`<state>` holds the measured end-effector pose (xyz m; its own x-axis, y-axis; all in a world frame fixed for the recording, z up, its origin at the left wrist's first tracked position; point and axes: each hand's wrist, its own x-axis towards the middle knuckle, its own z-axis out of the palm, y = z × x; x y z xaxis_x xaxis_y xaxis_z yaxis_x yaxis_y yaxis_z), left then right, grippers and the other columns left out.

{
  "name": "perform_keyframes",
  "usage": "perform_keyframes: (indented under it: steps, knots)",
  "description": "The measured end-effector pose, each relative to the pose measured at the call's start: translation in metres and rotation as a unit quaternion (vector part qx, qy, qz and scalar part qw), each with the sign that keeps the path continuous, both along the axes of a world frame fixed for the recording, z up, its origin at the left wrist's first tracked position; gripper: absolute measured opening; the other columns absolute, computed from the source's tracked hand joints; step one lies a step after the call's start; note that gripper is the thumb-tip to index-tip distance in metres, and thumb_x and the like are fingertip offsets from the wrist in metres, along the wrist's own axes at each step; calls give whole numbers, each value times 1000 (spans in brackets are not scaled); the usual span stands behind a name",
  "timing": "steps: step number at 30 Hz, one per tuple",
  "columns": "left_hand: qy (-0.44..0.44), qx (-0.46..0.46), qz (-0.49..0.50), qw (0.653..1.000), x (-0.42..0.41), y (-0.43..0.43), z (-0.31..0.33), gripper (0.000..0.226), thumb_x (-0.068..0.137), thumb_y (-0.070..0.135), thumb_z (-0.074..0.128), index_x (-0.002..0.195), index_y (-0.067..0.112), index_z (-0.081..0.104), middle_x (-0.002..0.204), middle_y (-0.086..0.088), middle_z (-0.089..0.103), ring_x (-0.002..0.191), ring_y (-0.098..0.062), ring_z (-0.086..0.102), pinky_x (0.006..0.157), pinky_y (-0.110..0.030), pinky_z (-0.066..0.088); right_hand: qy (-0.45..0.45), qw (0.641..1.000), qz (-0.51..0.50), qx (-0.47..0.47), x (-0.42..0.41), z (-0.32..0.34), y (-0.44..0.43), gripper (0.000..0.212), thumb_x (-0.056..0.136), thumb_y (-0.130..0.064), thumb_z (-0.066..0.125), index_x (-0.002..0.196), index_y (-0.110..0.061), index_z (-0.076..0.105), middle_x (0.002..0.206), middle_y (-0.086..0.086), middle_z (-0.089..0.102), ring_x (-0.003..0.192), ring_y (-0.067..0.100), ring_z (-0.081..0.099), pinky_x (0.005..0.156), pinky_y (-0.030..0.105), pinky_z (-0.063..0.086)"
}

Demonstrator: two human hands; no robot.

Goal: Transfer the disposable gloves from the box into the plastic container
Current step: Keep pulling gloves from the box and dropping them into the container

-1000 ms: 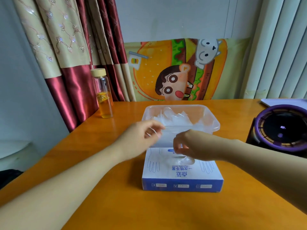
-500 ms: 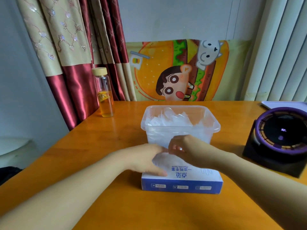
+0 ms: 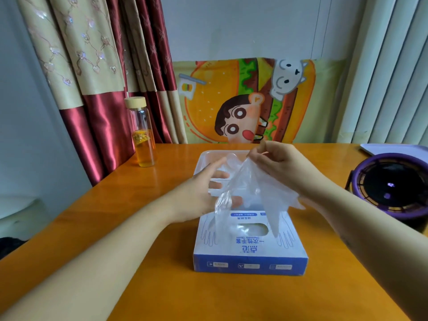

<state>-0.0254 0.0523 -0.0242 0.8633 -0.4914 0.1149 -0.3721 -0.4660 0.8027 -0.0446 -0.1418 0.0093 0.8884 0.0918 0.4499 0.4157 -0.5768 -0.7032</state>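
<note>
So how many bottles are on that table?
1: the glass bottle of orange liquid stands upright at the table's far left corner, near the red curtain. None seems hidden.

Printed matter found on one item only: the glove box [image 3: 251, 250] on the desk [image 3: 162, 286]. Its top carries, upside down to the camera, the large blue characters 点论, with 一次性手套 in a smaller line beyond them. A finer line of Latin lettering lies past that, too small to read with certainty. Two blue strips [image 3: 243, 214] at the far edge of the top hold white characters, illegible. The near side bears three small white labels [image 3: 249, 266], also illegible
</note>
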Motion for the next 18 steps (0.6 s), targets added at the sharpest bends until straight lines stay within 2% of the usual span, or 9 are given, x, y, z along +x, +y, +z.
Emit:
perform_keyframes:
  steps: [2,4,6,7,9,11,13,15,18]
  knots:
    - [-24,-54,3,998,-1,-8,6,104,51,76,72,140,45,29,133,17,46,123,-3,47,98,-24,43,66,995,0,74,3,0,-2,22,94,-27,56,85,-9,66,72,6,56,66,14,48,60,34,45]
    - [-74,-89,25,993,-2,-17,11,49,76,57,68,119,41,51,124,9,56,113,0,54,90,-19,49,129,986,33,101,6,-1,-5,26,93,-29,57,92,-6,68,76,13,59,69,21,53,77,49,52]
    - [-87,-123,91,984,-2,-26,21,6,94,30,59,94,28,64,97,6,68,85,-4,67,83,-32,54,160,985,30,60,5,-2,-11,27,93,-39,54,94,-17,70,84,17,66,68,29,58,80,53,52]
    - [-72,-134,119,981,2,-29,24,14,97,24,55,86,23,65,85,7,68,72,-6,69,82,-37,54,161,986,17,49,6,0,-16,27,94,-42,51,98,-22,69,89,13,69,71,29,62,80,49,54]
    - [-22,-136,144,980,10,-32,33,18,97,19,53,85,15,65,79,6,66,58,-6,67,75,-28,52,121,989,-4,81,10,6,-27,28,97,-39,45,111,-22,63,97,2,69,82,16,65,74,31,54]
    - [15,-117,148,982,21,-31,40,16,96,17,52,89,10,65,79,4,63,57,-8,66,69,-24,50,-4,990,-57,129,11,13,-36,22,96,-35,48,108,-22,61,98,-7,67,90,6,63,76,22,50]
    - [43,-112,137,983,33,-32,45,16,96,15,52,95,6,64,79,1,61,59,-8,64,66,-26,52,-148,978,-66,132,3,22,-39,9,94,-29,56,94,-24,63,89,-12,66,83,-2,62,73,14,47]
    - [31,-56,147,987,50,-36,50,19,95,18,51,96,5,65,80,-5,62,60,-10,62,60,-25,48,-216,976,8,39,-9,26,-37,7,92,-24,60,89,-20,64,84,-11,67,77,1,63,68,12,47]
    - [-1,96,162,982,73,-44,58,22,93,23,52,77,10,59,74,-9,57,61,-17,48,55,-25,37,-153,962,115,-195,-15,25,-29,20,90,-33,56,102,-22,68,94,-14,69,82,-1,63,74,15,51]
